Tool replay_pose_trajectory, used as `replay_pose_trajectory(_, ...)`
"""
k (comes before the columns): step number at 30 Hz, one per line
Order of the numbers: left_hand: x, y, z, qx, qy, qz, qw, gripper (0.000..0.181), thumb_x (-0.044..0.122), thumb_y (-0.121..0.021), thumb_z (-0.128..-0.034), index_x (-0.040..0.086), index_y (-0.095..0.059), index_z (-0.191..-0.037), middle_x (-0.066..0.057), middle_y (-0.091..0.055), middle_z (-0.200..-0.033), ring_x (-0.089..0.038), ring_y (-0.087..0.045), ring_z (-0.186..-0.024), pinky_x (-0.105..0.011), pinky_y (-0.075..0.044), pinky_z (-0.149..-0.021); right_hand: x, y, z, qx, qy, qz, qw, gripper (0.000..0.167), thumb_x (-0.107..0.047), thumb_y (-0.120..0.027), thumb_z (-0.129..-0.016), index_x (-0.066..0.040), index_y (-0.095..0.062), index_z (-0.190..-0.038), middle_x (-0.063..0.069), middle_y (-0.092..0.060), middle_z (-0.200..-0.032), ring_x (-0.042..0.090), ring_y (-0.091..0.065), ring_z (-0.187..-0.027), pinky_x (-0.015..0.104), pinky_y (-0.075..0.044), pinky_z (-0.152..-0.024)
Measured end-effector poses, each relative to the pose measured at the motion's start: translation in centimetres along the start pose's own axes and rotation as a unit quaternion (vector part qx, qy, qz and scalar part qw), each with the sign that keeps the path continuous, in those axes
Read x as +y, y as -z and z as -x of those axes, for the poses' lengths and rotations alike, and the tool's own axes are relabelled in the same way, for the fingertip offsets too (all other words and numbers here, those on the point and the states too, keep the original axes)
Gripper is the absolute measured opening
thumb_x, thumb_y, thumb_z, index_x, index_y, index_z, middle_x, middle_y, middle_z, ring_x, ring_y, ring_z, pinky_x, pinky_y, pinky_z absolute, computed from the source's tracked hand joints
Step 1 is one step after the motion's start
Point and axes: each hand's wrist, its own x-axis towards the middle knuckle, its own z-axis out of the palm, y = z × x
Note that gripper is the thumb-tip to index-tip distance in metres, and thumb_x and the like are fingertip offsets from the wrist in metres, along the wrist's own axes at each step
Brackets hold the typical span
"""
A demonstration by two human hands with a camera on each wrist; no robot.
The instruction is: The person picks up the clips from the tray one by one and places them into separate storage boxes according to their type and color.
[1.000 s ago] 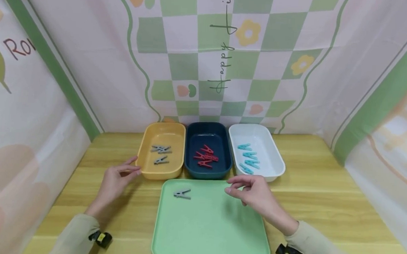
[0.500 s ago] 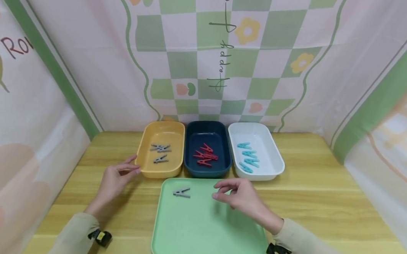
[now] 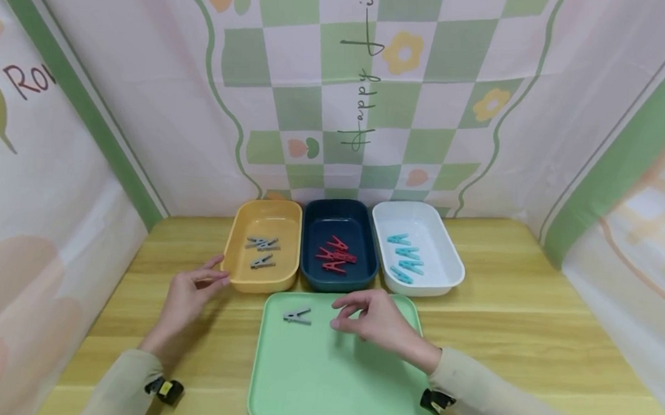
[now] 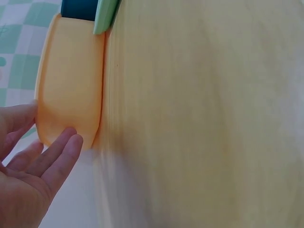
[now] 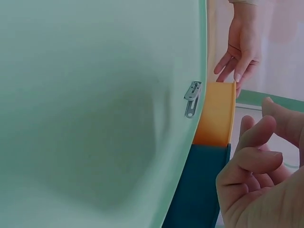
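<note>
A single grey clothespin (image 3: 297, 316) lies near the top left of the green tray (image 3: 344, 409). To its right, above the tray, hovers my right hand (image 3: 380, 323), fingers loosely bent and nothing between them; in the right wrist view a gap shows between thumb and fingertips. My left hand (image 3: 192, 294) touches the left end of the yellow bin (image 3: 261, 285) with fairly straight fingers (image 4: 61, 152). Several grey clothespins (image 3: 262, 261) lie inside that bin.
Right of the yellow bin stands a dark blue bin (image 3: 340, 214) with several red clothespins (image 3: 335, 255). Beyond it is a white bin (image 3: 411, 218) holding several turquoise clothespins (image 3: 409, 252). A patterned cloth (image 3: 349, 108) hangs behind the wooden table (image 3: 530, 318).
My right hand has moved left over the tray, from near the white bin toward the grey clothespin. The left hand stays at the yellow bin.
</note>
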Motion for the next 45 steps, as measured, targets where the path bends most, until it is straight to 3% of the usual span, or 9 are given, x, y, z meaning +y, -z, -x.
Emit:
replay_pose_trajectory(19, 0.0, 0.0, 0.1, 0.001, 0.006, 0.008, 0.9999, 0.02, 0.001, -0.079, -0.0927, -0.004, -0.077, -0.112, -0.017, -0.056, -0.151, -0.041, -0.06, -0.131, -0.015, -0.057, -0.087, -0.2, -1.9, -1.5, 0.002, 0.011, -0.024, 0.9997, 0.037, -0.016, -0.089, -0.087, 0.0, -0.077, -0.118, 0.004, -0.077, -0.09, 0.019, -0.065, -0.063, 0.028, -0.054, -0.049)
replay_pose_trajectory(26, 0.2, 0.0, -0.1, 0.008, -0.01, 0.002, 0.9999, 0.02, 0.0, -0.079, -0.0925, -0.006, -0.076, -0.111, -0.019, -0.057, -0.149, -0.043, -0.062, -0.127, -0.015, -0.057, -0.086, -0.3, -2.6, -2.1, -0.008, 0.006, -0.034, 0.9994, 0.046, -0.013, -0.089, -0.086, 0.0, -0.074, -0.127, 0.003, -0.077, -0.091, 0.018, -0.065, -0.064, 0.028, -0.054, -0.05)
replay_pose_trajectory(30, 0.2, 0.0, 0.0, 0.004, -0.004, 0.008, 0.9999, 0.02, 0.001, -0.08, -0.0926, -0.005, -0.076, -0.112, -0.018, -0.056, -0.15, -0.042, -0.061, -0.129, -0.016, -0.057, -0.087, 0.1, -3.0, -2.5, -0.017, 0.005, -0.023, 0.9996, 0.047, -0.014, -0.089, -0.086, 0.0, -0.073, -0.128, 0.002, -0.077, -0.089, 0.026, -0.067, -0.063, 0.029, -0.054, -0.049)
replay_pose_trajectory(45, 0.1, -0.1, 0.1, 0.004, 0.006, 0.005, 1.0, 0.02, 0.002, -0.08, -0.0928, -0.005, -0.076, -0.112, -0.017, -0.057, -0.15, -0.042, -0.061, -0.129, -0.014, -0.056, -0.086, 0.1, -4.0, -3.2, -0.026, -0.013, 0.014, 0.9995, 0.045, -0.011, -0.089, -0.085, 0.001, -0.074, -0.126, 0.002, -0.076, -0.086, 0.025, -0.066, -0.054, 0.03, -0.055, -0.049)
